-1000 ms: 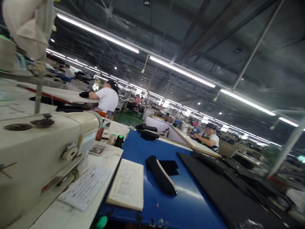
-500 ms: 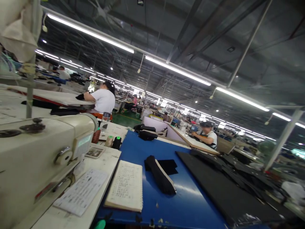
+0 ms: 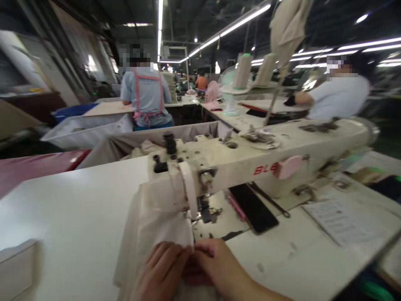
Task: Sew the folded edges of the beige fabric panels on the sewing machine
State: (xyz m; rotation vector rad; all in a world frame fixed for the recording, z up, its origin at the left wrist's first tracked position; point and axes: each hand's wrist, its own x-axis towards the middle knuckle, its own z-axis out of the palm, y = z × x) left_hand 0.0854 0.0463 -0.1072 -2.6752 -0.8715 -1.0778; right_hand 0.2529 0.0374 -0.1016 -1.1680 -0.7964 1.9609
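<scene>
Directly before me stands a cream sewing machine (image 3: 232, 159), its needle area above a piece of light beige fabric (image 3: 150, 221). The fabric hangs over the bed and runs toward me under the presser foot (image 3: 200, 213). My left hand (image 3: 166, 267) is closed on the fabric's edge, fingers bent and pressed down. Touching it from the right, my right hand (image 3: 219, 263) pinches the same edge between thumb and fingers. A narrow white strip (image 3: 189, 188) comes down the front of the machine head to the needle area.
A dark phone (image 3: 253, 207) and a thin black tool (image 3: 272, 200) lie under the machine arm. A written sheet (image 3: 341, 221) is on the right. Folded beige cloth (image 3: 19, 267) rests at left. Thread cones (image 3: 242, 71) stand behind. Two people (image 3: 147, 92) work beyond.
My view has swung left and down from the blue table with the notebook to the sewing machine. Both my hands, out of view before, now show on the fabric.
</scene>
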